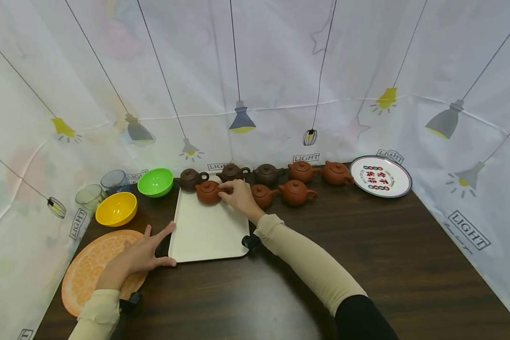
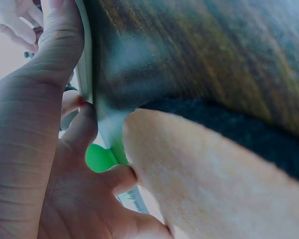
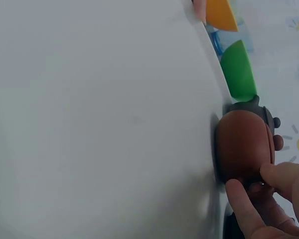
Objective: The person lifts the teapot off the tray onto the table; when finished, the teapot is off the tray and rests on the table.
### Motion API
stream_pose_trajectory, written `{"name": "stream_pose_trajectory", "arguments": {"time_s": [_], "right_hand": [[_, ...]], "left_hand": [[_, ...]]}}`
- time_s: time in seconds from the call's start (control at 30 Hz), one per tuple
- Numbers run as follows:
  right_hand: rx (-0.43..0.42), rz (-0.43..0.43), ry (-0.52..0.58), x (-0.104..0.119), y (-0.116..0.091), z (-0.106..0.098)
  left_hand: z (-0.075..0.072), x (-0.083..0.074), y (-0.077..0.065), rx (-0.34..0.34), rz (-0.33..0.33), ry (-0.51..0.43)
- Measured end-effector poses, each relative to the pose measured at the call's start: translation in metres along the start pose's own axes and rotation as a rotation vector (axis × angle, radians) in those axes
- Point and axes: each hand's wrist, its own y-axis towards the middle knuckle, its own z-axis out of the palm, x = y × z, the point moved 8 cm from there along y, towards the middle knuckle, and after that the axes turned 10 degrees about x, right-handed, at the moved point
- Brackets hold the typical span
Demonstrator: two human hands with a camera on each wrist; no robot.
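My right hand pinches the handle side of a reddish-brown clay teapot at the far part of a cream rectangular tray. In the right wrist view, thumb and fingers close at the handle, partly hiding it, and the teapot is upright. A dark brown teapot sits just behind it, at the tray's far left corner. Fingers spread, my left hand reaches over an orange round mat, its thumb and index fingertips at the tray's left edge.
Right of the tray's far end stand several teapots, dark ones and reddish ones. A printed white plate lies at far right. A green bowl, a yellow bowl and two glass cups stand back left, before a curtain.
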Motion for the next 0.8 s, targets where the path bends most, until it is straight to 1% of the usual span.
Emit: {"name": "stream_pose_trajectory", "arguments": {"time_s": [0.13,0.23,0.4,0.67,0.73,0.8], "right_hand": [[-0.031,0.02,0.016,-0.0024,0.0003,0.0016],[-0.05,0.016,0.004,-0.0032,0.0006,0.0016],[-0.061,-0.001,-0.021,-0.0022,0.001,0.0007],[-0.072,0.004,-0.045,-0.002,0.0,0.0008],[-0.076,-0.005,-0.041,-0.0014,-0.001,0.001],[-0.08,-0.036,-0.05,0.002,-0.0022,0.0]], "left_hand": [[0.0007,-0.0001,0.0007,-0.003,0.003,-0.001],[-0.0001,-0.0018,-0.0012,-0.008,0.009,0.001],[-0.0019,-0.006,-0.0047,-0.015,0.026,-0.009],[-0.0016,-0.0041,-0.004,-0.011,0.022,-0.016],[-0.0017,-0.0036,-0.0038,-0.01,0.022,-0.014],[-0.0024,-0.0032,-0.0039,-0.012,0.021,-0.01]]}}
